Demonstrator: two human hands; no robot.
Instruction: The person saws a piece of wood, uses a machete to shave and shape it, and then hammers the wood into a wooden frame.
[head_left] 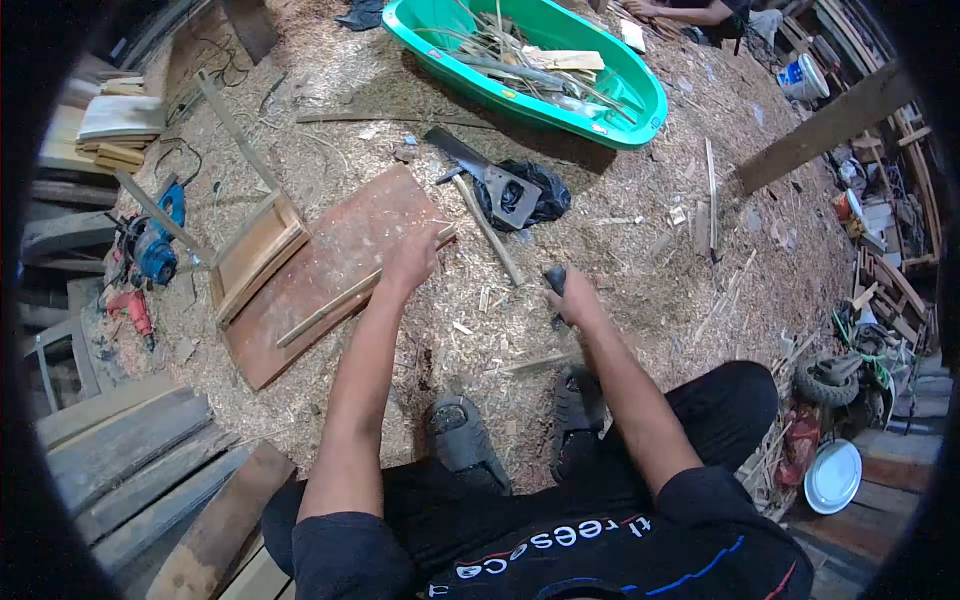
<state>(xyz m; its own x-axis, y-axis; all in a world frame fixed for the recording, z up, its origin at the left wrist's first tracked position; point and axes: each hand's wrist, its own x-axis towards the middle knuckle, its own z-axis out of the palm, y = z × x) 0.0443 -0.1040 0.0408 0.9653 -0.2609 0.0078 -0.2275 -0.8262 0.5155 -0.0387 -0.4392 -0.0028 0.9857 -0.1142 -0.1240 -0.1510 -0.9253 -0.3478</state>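
Observation:
My left hand is closed round a thin wooden strip near its far end. The strip lies along the edge of a reddish-brown board on the ground. In front of my right foot, my right hand is closed round a dark handle; the kind of tool cannot be made out. Between and beyond my hands are a stick or wooden handle and a handsaw, its grip over a black plastic bag.
A green tub of wood scraps stands ahead, near another person's arm. A wooden frame rests at the board's left, near a blue power tool and a red drill. Planks lie lower left; a post slants right.

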